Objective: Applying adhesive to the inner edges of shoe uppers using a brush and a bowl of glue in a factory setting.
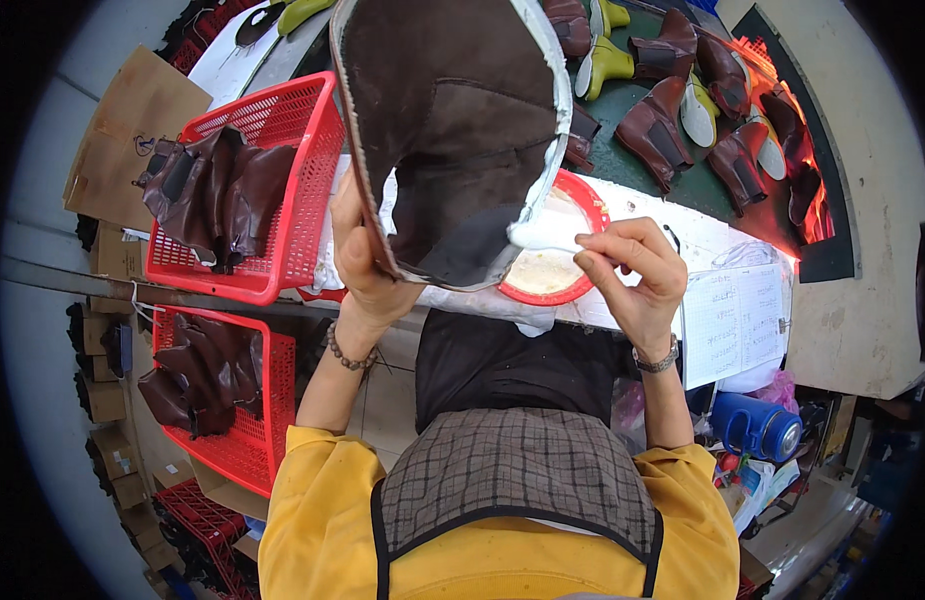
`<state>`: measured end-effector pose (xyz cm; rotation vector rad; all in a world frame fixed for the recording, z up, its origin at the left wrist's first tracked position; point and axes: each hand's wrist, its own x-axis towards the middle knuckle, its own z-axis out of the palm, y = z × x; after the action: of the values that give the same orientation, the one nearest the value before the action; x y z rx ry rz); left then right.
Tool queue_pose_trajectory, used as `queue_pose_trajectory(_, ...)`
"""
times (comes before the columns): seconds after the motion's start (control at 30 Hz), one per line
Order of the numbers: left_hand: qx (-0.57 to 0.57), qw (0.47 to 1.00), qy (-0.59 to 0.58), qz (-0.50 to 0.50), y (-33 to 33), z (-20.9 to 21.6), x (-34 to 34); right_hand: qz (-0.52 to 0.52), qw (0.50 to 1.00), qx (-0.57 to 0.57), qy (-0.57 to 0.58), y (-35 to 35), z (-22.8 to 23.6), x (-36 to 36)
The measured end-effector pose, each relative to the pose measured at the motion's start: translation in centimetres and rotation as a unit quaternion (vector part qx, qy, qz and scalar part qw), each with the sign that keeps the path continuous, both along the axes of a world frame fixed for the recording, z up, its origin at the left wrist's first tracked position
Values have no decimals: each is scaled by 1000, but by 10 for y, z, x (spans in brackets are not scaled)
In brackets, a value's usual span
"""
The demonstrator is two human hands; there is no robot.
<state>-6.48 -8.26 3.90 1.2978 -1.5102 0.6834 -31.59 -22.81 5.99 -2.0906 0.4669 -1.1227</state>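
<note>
As fingers (610, 246) pinch, applicator (545, 239) crosswise, tip leftward

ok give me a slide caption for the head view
Left hand holding up a brown boot upper, right hand with a white-coated tool at its edge, above a red-rimmed bowl.

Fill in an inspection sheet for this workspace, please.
Surface: white worktop, partly covered by a written sheet.
Work items: brown leather piece, pale coating along its edge; white-coated applicator at that edge; red-rimmed bowl beneath.
Clutter: blue flask at right; red baskets of leather parts at left.
Hands: left hand grips the leather piece; right hand pinches the applicator.
Cables: nothing clearly seen.
Surroundings: brown boots on green surface, beside orange glow.
</note>
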Motion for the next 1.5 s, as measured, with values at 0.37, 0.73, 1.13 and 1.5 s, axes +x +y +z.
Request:
queue_pose_trajectory(0.37, 41, 995, -85, -11, -18, 8, 22, 11, 994, 85, 61, 6, 2, -5)
queue_pose_trajectory(0.73, 373, 763, 489, -200, 65, 24, 56, -82, 979, 5, 187, -59, -29, -11)
queue_pose_trajectory(1.13, 365, 790, 416, -263, 89, -12, 67, 75, 994, 38, 76, -62, 8, 19)
queue_pose_trajectory(1.5, 288, 417, 727, -463, 55, -7, 10, 198, 965, -130, 114, -74, 44, 49)
